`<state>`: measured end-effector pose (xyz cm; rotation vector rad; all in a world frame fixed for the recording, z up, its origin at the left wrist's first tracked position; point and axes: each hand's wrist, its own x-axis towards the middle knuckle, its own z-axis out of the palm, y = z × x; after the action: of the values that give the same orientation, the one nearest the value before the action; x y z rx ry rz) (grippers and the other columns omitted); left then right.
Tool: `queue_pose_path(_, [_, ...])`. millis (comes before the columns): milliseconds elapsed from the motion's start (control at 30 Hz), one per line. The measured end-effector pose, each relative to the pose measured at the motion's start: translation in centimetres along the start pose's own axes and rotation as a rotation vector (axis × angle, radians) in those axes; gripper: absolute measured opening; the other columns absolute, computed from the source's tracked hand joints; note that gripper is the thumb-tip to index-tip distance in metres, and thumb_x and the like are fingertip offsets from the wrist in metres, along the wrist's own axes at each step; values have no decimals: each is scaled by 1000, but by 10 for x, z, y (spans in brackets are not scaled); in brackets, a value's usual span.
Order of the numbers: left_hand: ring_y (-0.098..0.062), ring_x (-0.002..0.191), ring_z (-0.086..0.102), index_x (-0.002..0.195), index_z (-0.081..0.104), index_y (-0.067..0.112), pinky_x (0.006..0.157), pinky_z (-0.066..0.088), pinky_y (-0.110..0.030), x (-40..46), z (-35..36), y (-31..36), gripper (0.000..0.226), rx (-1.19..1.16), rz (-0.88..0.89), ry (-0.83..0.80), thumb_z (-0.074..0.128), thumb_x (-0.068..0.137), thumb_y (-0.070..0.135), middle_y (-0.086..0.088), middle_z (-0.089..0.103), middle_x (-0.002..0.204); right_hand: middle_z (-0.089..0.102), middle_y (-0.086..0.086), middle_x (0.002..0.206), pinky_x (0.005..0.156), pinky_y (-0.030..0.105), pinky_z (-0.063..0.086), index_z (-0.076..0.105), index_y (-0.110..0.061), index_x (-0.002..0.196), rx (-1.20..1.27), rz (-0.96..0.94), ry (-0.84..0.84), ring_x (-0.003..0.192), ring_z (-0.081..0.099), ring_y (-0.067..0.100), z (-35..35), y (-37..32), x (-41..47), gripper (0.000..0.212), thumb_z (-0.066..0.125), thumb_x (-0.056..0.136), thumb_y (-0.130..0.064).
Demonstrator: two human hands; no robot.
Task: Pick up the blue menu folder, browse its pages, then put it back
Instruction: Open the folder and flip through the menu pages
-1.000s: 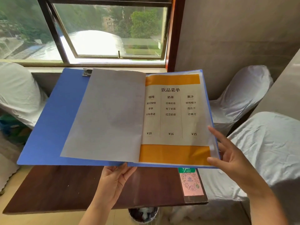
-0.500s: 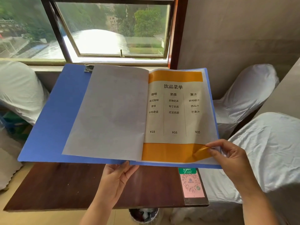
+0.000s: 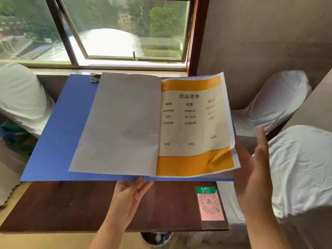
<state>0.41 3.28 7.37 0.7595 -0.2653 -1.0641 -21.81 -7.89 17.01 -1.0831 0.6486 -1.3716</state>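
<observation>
The blue menu folder (image 3: 59, 132) is held open in the air above the dark wooden table (image 3: 71, 203). Its left side shows the grey back of a turned page (image 3: 122, 126). On the right lies an orange-and-cream drinks page (image 3: 190, 123), its right edge curling upward. My left hand (image 3: 129, 198) supports the folder from below at the spine, fingers tucked under the bottom edge. My right hand (image 3: 255, 168) stands upright with its fingers stretched out, pressed against the lifted lower right corner of that page.
A QR-code card (image 3: 209, 205) lies on the table's right front corner. White-covered chairs stand at the right (image 3: 280, 97), near right (image 3: 301, 168) and left (image 3: 18, 97). A bin (image 3: 156, 238) sits under the table. The window (image 3: 125, 29) is straight ahead.
My right hand went from the page's edge to pinching its lower right corner, and now stands with its fingers stretched out against the lifted, curling page. The left hand stays under the folder.
</observation>
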Motion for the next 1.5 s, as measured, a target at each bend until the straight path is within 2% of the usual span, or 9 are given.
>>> queue_pose_path(67, [-26, 89, 72, 96, 72, 19, 66, 60, -33, 1, 1, 0, 38, 2, 4, -4, 55, 72, -5, -9, 76, 94, 67, -1, 120, 81, 33, 58, 47, -34, 133, 258, 151, 28, 108, 64, 15, 11, 4, 2, 37, 38, 98, -27])
queue_pose_path(267, [-27, 91, 72, 96, 71, 17, 67, 60, -33, 2, 5, -3, 37, 35, 14, -15, 54, 73, -6, -11, 76, 96, 43, 1, 61, 53, 8, 36, 40, -17, 61, -665, 253, -141, 57, 47, 8, 59, 26, -13, 37, 44, 97, -7])
queue_pose_path(333, [-27, 89, 72, 99, 70, 14, 68, 60, -33, 2, 8, -5, 36, 64, 21, -30, 51, 77, -8, -11, 76, 95, 63, 3, 100, 84, 6, 42, 55, -29, 98, -828, -31, -365, 95, 56, -11, 81, 37, -21, 17, 38, 98, -29])
queue_pose_path(400, [-24, 78, 73, 99, 67, 5, 63, 60, -29, 2, 10, -6, 31, 111, 30, -37, 49, 80, -10, -13, 76, 85, 20, -4, 156, 115, 24, 11, 14, -46, 141, -1066, -259, -589, 142, 13, 3, 92, 56, -27, 45, 23, 98, -36])
queue_pose_path(633, [-20, 67, 73, 89, 72, 6, 53, 59, -25, 0, 9, -8, 21, 187, 33, -20, 65, 73, 16, -12, 76, 75, 18, 0, 158, 109, 44, -18, 21, -31, 144, -1353, -340, -724, 145, 4, 16, 106, 84, -45, 48, 22, 97, -41])
queue_pose_path(833, [-24, 73, 73, 89, 72, 4, 61, 60, -28, 0, 10, -6, 23, 167, 35, -35, 55, 75, 0, -15, 75, 78, 40, -4, 148, 116, 51, 16, 40, -29, 136, -1153, -355, -752, 137, 34, 11, 87, 60, -36, 43, 35, 94, -37])
queue_pose_path(1033, [-27, 88, 72, 105, 63, 5, 68, 60, -33, 5, 9, 3, 34, 71, 29, -31, 56, 73, -5, -12, 76, 93, 38, 21, 142, 102, 52, 36, 45, -25, 133, -1211, -386, -25, 131, 36, 37, -3, 1, 15, 70, 74, 74, -5])
queue_pose_path(1167, [-25, 91, 72, 94, 72, 15, 69, 60, -32, 7, 12, 7, 34, 55, 50, -41, 54, 73, -4, -9, 76, 95, 63, -13, 114, 77, 30, 58, 37, -51, 131, -704, 196, -330, 107, 62, 14, -50, -25, 29, 74, 67, 80, -5])
queue_pose_path(1500, [-23, 88, 72, 94, 71, 15, 70, 60, -33, 8, 12, 4, 33, 43, 56, -55, 54, 74, -4, -7, 77, 89, 74, -15, 99, 76, 19, 57, 68, -40, 101, -723, 81, -271, 93, 69, 5, -65, -10, 32, 48, 63, 82, 4])
